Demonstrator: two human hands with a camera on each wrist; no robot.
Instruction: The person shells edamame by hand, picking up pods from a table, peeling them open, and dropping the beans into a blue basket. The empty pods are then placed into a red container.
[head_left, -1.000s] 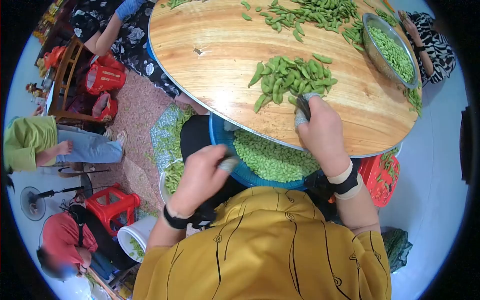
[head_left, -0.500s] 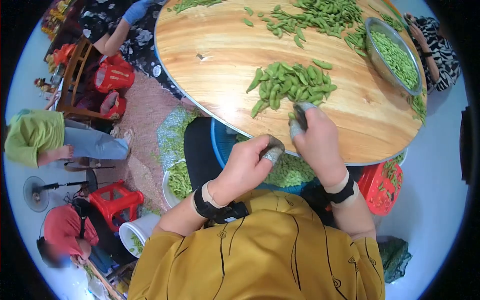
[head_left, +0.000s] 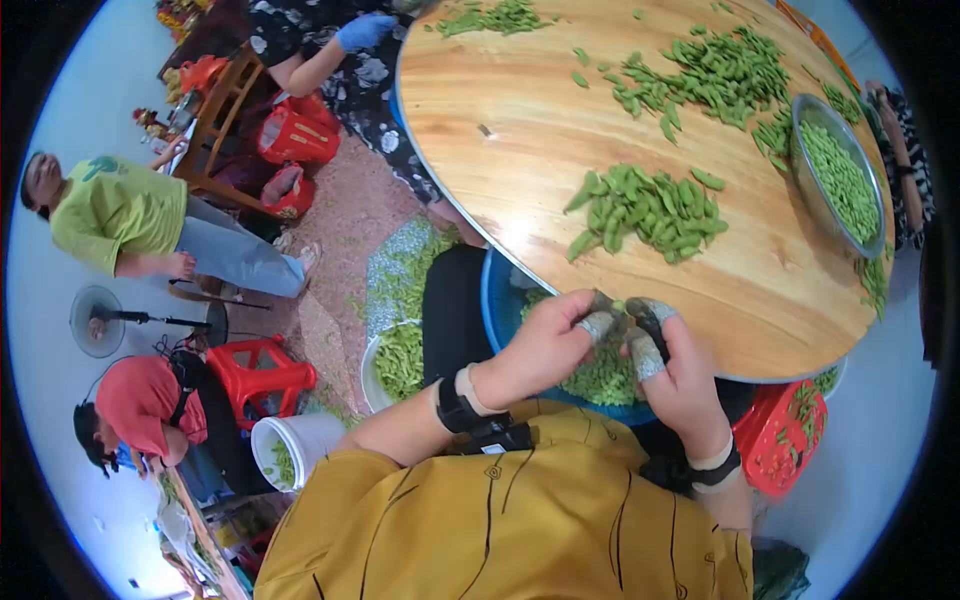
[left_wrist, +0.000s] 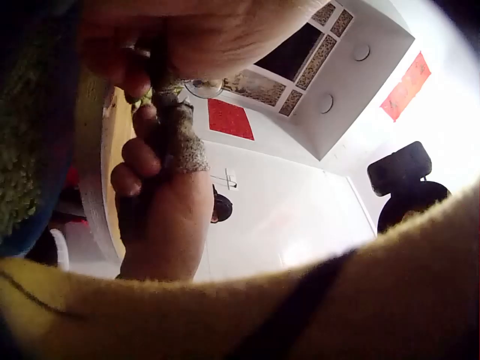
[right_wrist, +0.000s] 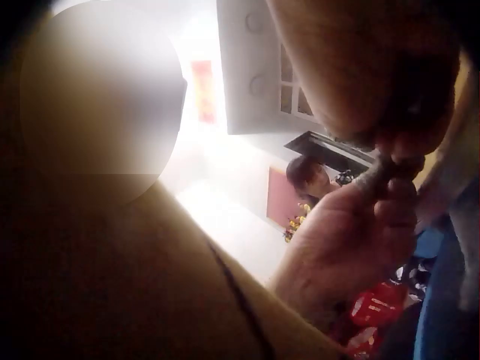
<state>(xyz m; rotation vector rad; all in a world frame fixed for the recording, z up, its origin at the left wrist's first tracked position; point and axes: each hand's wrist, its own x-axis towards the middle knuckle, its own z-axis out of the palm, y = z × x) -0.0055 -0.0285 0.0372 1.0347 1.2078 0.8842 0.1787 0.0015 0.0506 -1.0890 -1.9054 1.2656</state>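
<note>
My left hand (head_left: 545,345) and right hand (head_left: 688,378) meet at the near edge of the wooden table (head_left: 500,170), above a blue basin (head_left: 494,305) of shelled green beans (head_left: 600,382). Between the wrapped thumbs and fingertips they pinch a small edamame pod (head_left: 619,305), mostly hidden. Grey tape-like covers wrap the thumbs. Just beyond, a heap of edamame pods (head_left: 650,212) lies on the tabletop. In the left wrist view, the right hand (left_wrist: 172,210) comes up against the left; the right wrist view has the left hand (right_wrist: 341,240) from the other side, fingers curled.
A metal bowl (head_left: 806,180) of shelled beans stands at the table's right, near a larger pod pile (head_left: 735,75). Left of me are a white bucket (head_left: 325,432), a red stool (head_left: 262,375) and a fan (head_left: 97,320). A red tray (head_left: 765,455) sits low on the right. Other people are around.
The left hand has risen from over the basin toward the right hand. My right hand has drawn back from the pod heap with a pod, and both now meet. The head view has shifted.
</note>
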